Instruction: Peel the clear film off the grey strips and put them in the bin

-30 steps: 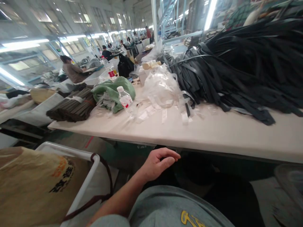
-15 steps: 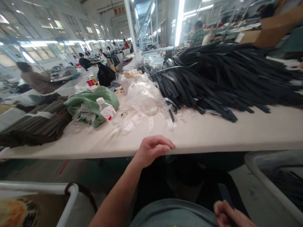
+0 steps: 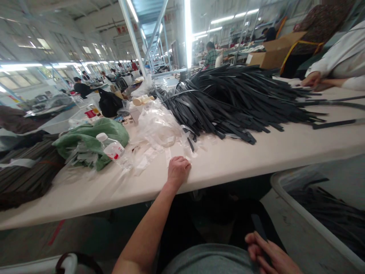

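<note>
My left hand (image 3: 178, 170) rests on the front part of the pale table (image 3: 228, 160), fingers curled down and closed. Whatever may be under the fingertips is hidden. Just beyond it lie white paper-like scraps (image 3: 145, 161) and crumpled clear plastic (image 3: 158, 123). Low at the right, over my lap, my right hand (image 3: 268, 253) is closed around a dark flat strip (image 3: 259, 225), whose end sticks up past the fingers. A large heap of long black strips (image 3: 228, 101) spreads over the table ahead and to the right of my left hand.
A plastic bottle (image 3: 112, 149) leans by a green cloth (image 3: 94, 135). Bundled dark strips (image 3: 28, 167) lie at the left. A bin (image 3: 296, 205) with dark strips stands at the lower right. A co-worker's hands (image 3: 313, 80) are at the table's far right.
The view has turned right, bringing a co-worker's arms into sight. My left hand has moved from the table's edge onto its top and curled. My right hand still holds the dark strip.
</note>
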Action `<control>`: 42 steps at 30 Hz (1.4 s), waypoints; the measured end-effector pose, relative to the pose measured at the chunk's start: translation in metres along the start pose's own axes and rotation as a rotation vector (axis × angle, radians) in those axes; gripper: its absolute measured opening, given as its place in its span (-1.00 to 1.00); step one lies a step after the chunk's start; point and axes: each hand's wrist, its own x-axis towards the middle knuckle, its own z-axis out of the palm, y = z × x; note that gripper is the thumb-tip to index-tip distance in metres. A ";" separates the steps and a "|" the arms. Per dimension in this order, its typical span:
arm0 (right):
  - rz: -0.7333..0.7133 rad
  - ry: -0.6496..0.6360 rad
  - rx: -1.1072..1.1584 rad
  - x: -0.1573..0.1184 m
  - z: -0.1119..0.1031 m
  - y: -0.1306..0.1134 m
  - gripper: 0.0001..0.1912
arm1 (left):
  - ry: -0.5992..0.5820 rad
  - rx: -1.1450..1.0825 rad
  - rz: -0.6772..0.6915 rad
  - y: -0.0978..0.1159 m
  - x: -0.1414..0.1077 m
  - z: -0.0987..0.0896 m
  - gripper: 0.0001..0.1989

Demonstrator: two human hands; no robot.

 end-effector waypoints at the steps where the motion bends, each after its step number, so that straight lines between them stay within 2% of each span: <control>1: -0.003 -0.022 -0.013 0.000 0.001 -0.002 -0.52 | 0.005 0.007 -0.003 0.003 -0.005 -0.003 -0.85; 6: -0.081 -0.171 -0.178 0.007 0.016 -0.034 -0.44 | 0.094 -0.014 0.015 0.037 -0.046 -0.020 -0.86; 9: -0.184 -0.268 -0.296 0.016 0.040 -0.068 -0.37 | 0.131 -0.024 0.053 0.060 -0.072 -0.033 -0.87; 12: -0.251 -0.335 -0.369 0.029 0.072 -0.100 -0.33 | 0.091 -0.026 0.095 0.076 -0.087 -0.045 -0.85; 15: -0.254 -0.372 -0.377 0.044 0.101 -0.120 -0.48 | 0.052 -0.028 0.126 0.084 -0.093 -0.051 -0.84; 18: -0.280 -0.395 -0.373 0.050 0.116 -0.128 -0.64 | 0.029 -0.061 0.131 0.089 -0.101 -0.051 -0.84; 21: -0.342 -0.383 -0.377 0.046 0.116 -0.132 -0.76 | 0.031 -0.178 0.051 0.093 -0.112 -0.048 -0.87; 23: -0.400 -0.360 -0.392 0.040 0.109 -0.135 -0.82 | 0.080 -0.345 -0.129 0.094 -0.117 -0.045 -0.83; 25: -0.461 -0.347 -0.417 0.032 0.103 -0.139 -0.86 | 0.049 -0.618 -0.365 0.095 -0.118 -0.041 -0.70; 27: -0.512 -0.352 -0.447 0.026 0.098 -0.142 -0.90 | -0.105 -0.923 -0.552 0.097 -0.114 -0.036 -0.59; 29: -0.546 -0.368 -0.475 0.021 0.096 -0.143 -0.91 | -0.299 -1.150 -0.646 0.100 -0.106 -0.032 -0.56; 31: -0.560 -0.383 -0.494 0.020 0.096 -0.143 -0.89 | -0.434 -1.285 -0.714 0.105 -0.098 -0.027 -0.59; 33: -0.562 -0.376 -0.496 0.021 0.093 -0.143 -0.87 | -0.508 -1.399 -0.788 0.110 -0.091 -0.024 -0.60; 35: -0.557 -0.341 -0.479 0.022 0.087 -0.143 -0.83 | -0.502 -1.488 -0.874 0.113 -0.086 -0.021 -0.60; 38: -0.519 -0.314 -0.450 0.020 0.070 -0.137 -0.68 | -0.377 -1.563 -0.989 0.115 -0.078 -0.016 -0.59; 42: -0.401 -0.411 -0.477 0.005 0.054 -0.116 -0.55 | -0.185 -1.674 -1.037 0.118 -0.065 -0.007 -0.58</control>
